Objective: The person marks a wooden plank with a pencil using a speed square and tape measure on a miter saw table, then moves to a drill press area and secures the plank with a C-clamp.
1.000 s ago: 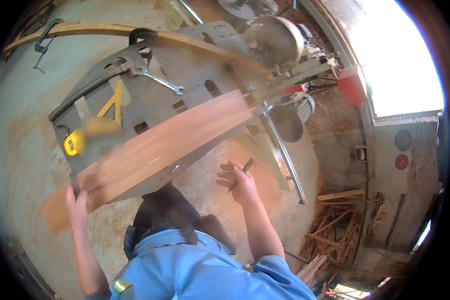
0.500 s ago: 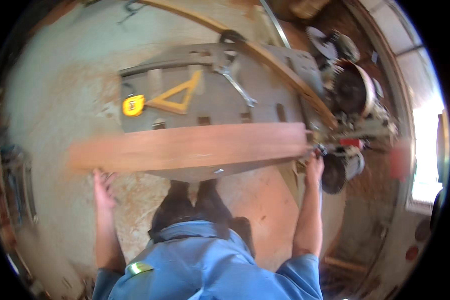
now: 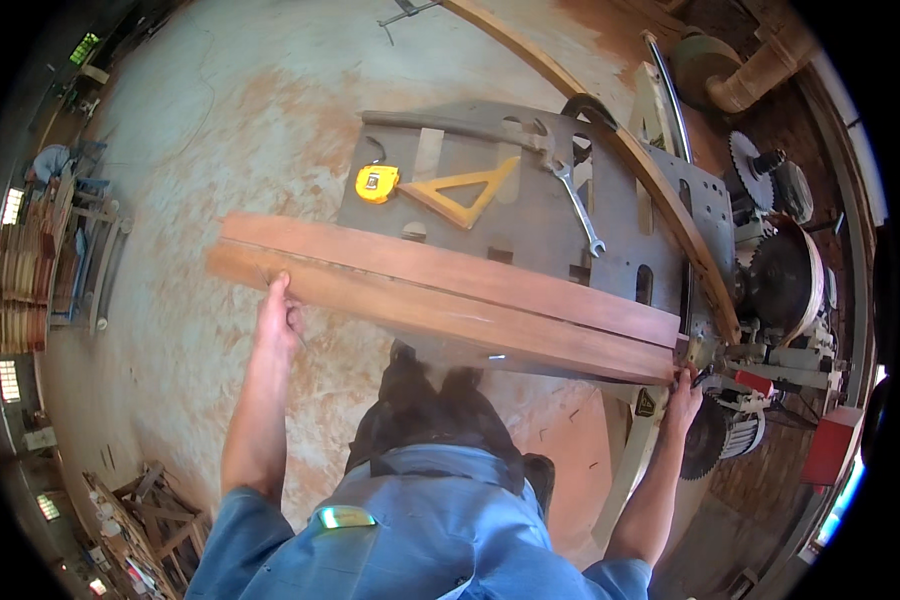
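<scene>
Left hand (image 3: 280,315) grasps the near board (image 3: 450,316), mid-frame; right hand (image 3: 683,398) touches its right end, grip unclear — a slip there could knock knuckles against the toothed blade (image 3: 704,442), lower right.

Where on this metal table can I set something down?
Bare metal shows between yellow set square, open-end wrench and held wooden workpiece; more lies between that wrench and the curved wooden strip. Far left is crowded: hammer, tape measure, set square.
</scene>
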`<control>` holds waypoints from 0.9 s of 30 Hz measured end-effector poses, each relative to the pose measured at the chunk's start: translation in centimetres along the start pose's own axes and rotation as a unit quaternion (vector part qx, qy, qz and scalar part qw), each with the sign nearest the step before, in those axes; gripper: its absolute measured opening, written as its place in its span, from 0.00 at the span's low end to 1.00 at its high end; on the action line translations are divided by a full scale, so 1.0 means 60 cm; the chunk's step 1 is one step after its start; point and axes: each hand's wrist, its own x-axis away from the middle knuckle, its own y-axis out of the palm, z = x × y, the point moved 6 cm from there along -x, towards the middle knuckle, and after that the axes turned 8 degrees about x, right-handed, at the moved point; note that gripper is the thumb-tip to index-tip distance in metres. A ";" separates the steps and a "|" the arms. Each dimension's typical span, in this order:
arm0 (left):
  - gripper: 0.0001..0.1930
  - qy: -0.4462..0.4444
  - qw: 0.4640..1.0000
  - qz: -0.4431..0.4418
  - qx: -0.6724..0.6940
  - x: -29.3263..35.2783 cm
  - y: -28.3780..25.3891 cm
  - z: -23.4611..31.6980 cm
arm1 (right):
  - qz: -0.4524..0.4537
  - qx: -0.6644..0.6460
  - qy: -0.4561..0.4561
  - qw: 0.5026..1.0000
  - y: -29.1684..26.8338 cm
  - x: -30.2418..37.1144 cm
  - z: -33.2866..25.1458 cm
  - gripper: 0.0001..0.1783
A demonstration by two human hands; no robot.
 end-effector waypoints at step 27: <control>0.24 0.083 0.984 0.068 -0.144 -0.033 0.022 0.047 | -0.005 0.362 -0.059 0.930 0.053 -0.009 -0.125 0.23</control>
